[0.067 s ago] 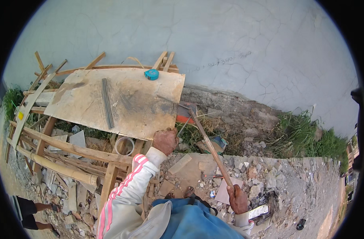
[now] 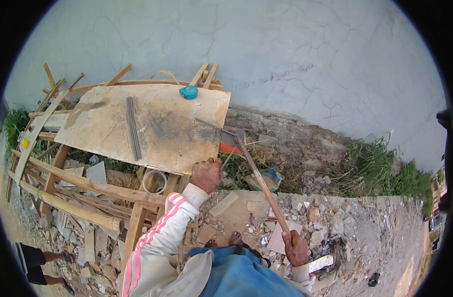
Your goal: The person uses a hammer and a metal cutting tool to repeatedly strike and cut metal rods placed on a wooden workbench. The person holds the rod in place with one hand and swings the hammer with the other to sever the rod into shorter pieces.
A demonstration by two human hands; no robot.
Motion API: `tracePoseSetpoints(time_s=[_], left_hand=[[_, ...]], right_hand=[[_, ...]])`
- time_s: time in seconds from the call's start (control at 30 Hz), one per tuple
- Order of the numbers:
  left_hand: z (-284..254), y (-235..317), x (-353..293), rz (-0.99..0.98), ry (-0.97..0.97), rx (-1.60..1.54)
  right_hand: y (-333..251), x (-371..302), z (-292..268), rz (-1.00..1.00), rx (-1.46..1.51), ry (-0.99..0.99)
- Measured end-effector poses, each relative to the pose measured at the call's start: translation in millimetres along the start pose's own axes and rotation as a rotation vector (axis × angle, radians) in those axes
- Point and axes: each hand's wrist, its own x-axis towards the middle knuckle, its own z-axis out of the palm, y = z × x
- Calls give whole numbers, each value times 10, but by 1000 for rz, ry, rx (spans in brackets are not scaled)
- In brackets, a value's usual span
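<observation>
My right hand (image 2: 296,247) is wrapped round the lower end of a long brown bar (image 2: 263,185). The bar slants up and left to a metal head beside the board's right edge, where a thin dark rod (image 2: 211,124) lies over the board. Closed in a fist, my left hand (image 2: 206,175) is at the near right corner of the worn plywood board (image 2: 98,126). A thin grey metal rod (image 2: 228,159) runs down from the bar's head into this fist; the part inside is hidden. Several grey rods (image 2: 132,127) lie bundled on the board.
A teal tape measure (image 2: 189,92) sits at the board's far edge. A rough timber frame (image 2: 95,185) and a bamboo pole (image 2: 73,208) support it. A ring of wire (image 2: 155,182) hangs near my left forearm. Rubble (image 2: 330,218) covers the ground; another person's legs (image 2: 43,265) show lower left.
</observation>
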Motion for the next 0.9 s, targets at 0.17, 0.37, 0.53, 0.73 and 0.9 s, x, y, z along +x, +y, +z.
tracePoseSetpoints(time_s=[0.17,0.37,0.53,0.73,0.9], left_hand=[[237,76,261,8,98,66],[235,100,538,51,-72,-25],[-163,168,641,-33,-170,-103],[-719,225,602,57,50,-477],[-761,218,541,-59,-15,-673]], right_hand=[[196,179,122,-31,133,66],[342,430,107,-4,560,-11],[153,881,321,-92,1023,51],[-133,1698,286,-232,1069,19],[-212,2529,-229,-244,994,-130]])
